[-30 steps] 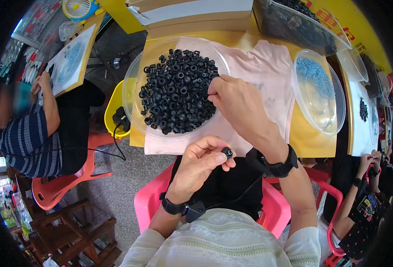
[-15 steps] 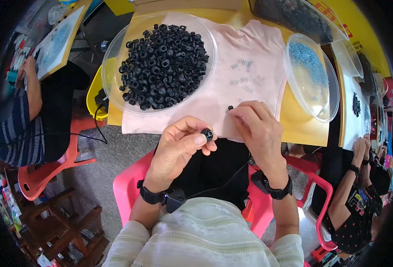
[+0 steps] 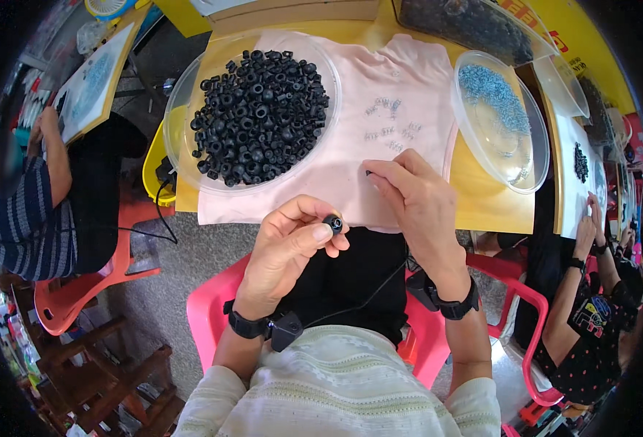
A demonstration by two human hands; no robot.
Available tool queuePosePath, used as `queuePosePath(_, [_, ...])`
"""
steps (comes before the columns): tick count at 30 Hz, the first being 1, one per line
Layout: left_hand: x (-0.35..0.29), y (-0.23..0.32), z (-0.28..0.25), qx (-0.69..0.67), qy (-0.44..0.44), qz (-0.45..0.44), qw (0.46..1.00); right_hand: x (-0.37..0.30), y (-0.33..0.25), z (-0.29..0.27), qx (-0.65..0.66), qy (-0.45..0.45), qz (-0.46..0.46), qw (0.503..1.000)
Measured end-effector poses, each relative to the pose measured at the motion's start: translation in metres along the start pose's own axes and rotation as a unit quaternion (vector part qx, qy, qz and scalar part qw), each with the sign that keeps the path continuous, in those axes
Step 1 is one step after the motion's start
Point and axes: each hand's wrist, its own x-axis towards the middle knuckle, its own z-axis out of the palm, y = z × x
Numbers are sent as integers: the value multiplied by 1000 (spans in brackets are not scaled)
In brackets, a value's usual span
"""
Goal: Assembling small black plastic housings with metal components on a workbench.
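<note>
My left hand [image 3: 292,237] is closed in a pinch around a round black plastic piece [image 3: 333,223]. Its opening faces up, with a pale ring, perhaps a spring end, showing inside. Over the near part of the pink cloth [image 3: 285,200], my right hand [image 3: 416,197] pinches a small black plastic piece [image 3: 369,173], mostly hidden by the fingertips. Several small metal springs [image 3: 387,107] lie loose on the cloth beyond that hand. To the left, a clear round tray [image 3: 179,149] holds a large heap of black plastic parts [image 3: 263,116].
At right, a clear round tray [image 3: 474,149] contains many bluish metal springs [image 3: 496,95]. A clear bin of dark parts [image 3: 474,33] stands at the far right of the yellow table [image 3: 511,211]. Other people work at tables on both sides; one person's forearm [image 3: 58,164] shows left.
My right hand has shifted slightly back and its fingers now cover more of the small black piece. My left hand keeps its hold on the round piece. The view has shifted slightly.
</note>
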Motion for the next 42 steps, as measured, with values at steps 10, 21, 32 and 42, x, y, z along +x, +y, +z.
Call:
queuePosePath(10, [0,-2,1,-22,8,13,1000,-2,-3,3,17,-2,9,1000])
queuePosePath(21, [15,-8,17,-17,3,15,1000,-1,-14,-24,377,-42,180,908])
queuePosePath(32, [21,-13,30,7,28,37,999,-7,-23,-29,380,-2,122,917])
queuePosePath(42, [24,-19,40,138,67,152,976,-17,-18,-9,359,82,79,926])
